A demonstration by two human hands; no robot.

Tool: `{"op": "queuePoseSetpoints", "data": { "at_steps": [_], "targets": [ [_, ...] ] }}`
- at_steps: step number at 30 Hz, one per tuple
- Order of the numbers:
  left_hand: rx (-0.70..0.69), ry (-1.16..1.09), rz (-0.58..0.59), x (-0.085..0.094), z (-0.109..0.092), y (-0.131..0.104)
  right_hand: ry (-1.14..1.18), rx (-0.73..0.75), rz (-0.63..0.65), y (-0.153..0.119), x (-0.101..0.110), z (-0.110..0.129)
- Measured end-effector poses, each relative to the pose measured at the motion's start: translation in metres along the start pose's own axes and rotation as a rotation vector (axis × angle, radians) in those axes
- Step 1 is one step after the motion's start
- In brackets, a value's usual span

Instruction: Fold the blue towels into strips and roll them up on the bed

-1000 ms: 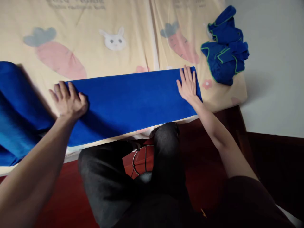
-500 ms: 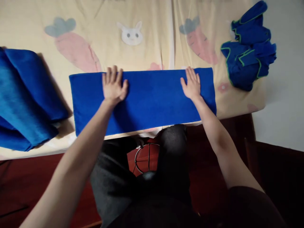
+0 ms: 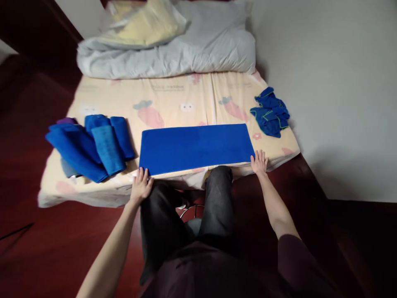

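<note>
A blue towel (image 3: 197, 147) lies flat as a long rectangle along the front edge of the bed. At its near left corner is my left hand (image 3: 142, 185), fingers stretched out over the edge. My right hand (image 3: 259, 161) rests by the near right corner, its fingers spread on the bed sheet and just touching or beside the towel. Neither hand grips anything.
Several rolled or folded blue towels (image 3: 107, 151) are heaped on the left of the bed. A crumpled blue cloth with green trim (image 3: 269, 114) lies at the right. A grey quilt (image 3: 173, 58) and a yellow pillow (image 3: 151, 25) are at the back, beside a white wall (image 3: 335, 82).
Both hands have slid off the towel's middle, back toward me and outward to its near corners. The view has widened and tilted up, now showing the quilt. The towel stays flat.
</note>
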State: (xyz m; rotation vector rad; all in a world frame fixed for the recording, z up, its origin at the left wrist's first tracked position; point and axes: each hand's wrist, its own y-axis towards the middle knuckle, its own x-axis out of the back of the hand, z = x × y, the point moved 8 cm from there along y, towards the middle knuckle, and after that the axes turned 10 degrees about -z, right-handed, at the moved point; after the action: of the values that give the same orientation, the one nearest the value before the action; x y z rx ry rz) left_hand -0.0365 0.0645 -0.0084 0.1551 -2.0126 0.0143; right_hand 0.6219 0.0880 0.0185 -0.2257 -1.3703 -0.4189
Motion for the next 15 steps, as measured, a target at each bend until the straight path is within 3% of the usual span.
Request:
{"op": "queuePoseSetpoints", "data": {
  "at_steps": [3,6,9,12,15],
  "targets": [
    [0.050,0.007,0.024,0.007,-0.009,-0.041,0.093,-0.003,-0.047,-0.022,0.020,0.019],
    [0.077,0.003,-0.024,0.017,-0.030,-0.074,0.316,0.089,-0.085,-0.058,0.028,0.076],
    [0.096,0.019,-0.052,0.021,-0.050,-0.095,0.591,0.166,-0.011,-0.113,0.016,0.141],
    [0.096,0.053,-0.043,0.019,-0.064,-0.104,0.711,0.274,0.037,-0.170,-0.001,0.196],
    [0.117,0.103,-0.065,0.017,-0.071,-0.106,0.826,0.329,0.149,-0.213,-0.022,0.235]
  ]
}}
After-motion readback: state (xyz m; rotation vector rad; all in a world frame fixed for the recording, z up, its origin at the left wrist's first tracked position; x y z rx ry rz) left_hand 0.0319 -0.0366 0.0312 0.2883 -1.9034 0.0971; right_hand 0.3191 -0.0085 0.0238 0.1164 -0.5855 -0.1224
